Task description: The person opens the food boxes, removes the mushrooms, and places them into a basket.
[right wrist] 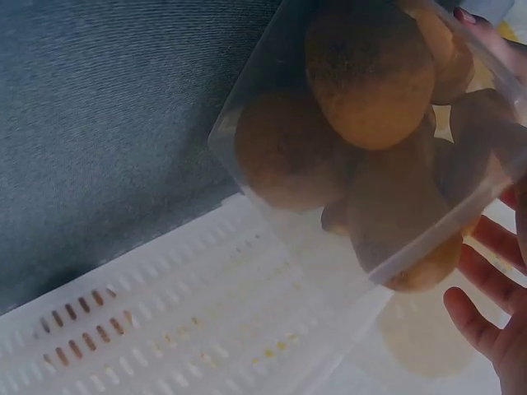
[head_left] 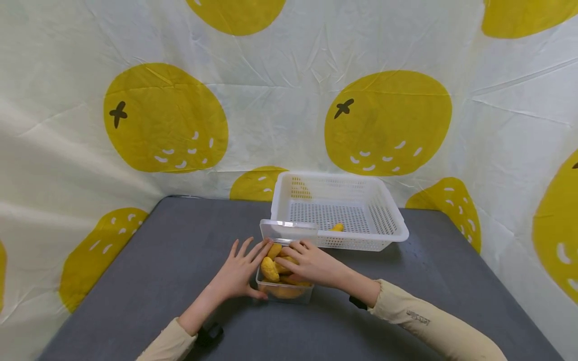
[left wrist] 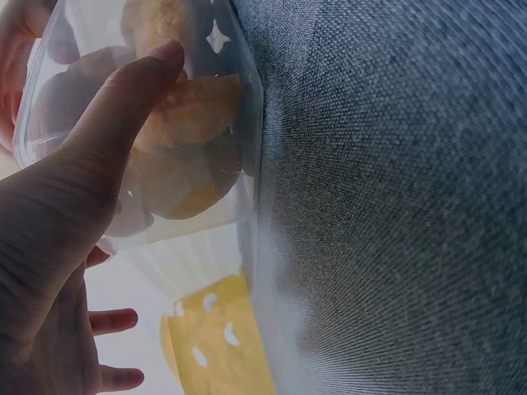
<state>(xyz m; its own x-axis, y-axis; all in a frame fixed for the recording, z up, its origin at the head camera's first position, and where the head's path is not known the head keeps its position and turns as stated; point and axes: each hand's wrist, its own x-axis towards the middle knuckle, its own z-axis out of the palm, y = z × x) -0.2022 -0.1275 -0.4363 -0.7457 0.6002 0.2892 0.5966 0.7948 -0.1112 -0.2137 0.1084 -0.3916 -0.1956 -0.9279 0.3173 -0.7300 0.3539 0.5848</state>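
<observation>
Several yellow, potato-like lumps (head_left: 270,269) fill a clear plastic box (head_left: 289,296) whose clear lid (head_left: 289,229) stands raised at the back. My left hand (head_left: 237,276) spans the box's left side, fingers spread and mostly straight. Its thumb lies along the near wall in the left wrist view, and the index fingertip reaches the back left corner. Over the box's right side, my right hand (head_left: 318,263) rests its fingers on the lumps, with its thumb partly hidden. Through the clear wall, the right wrist view shows the lumps (right wrist: 370,74) piled together and the right fingers (right wrist: 486,280) extended.
Right behind the box stands a white perforated basket (head_left: 393,230) with a yellow lump (head_left: 337,227) at its near side. Both are on a dark grey table (head_left: 203,215). A white curtain (head_left: 275,115) printed with yellow fruit surrounds the back and sides.
</observation>
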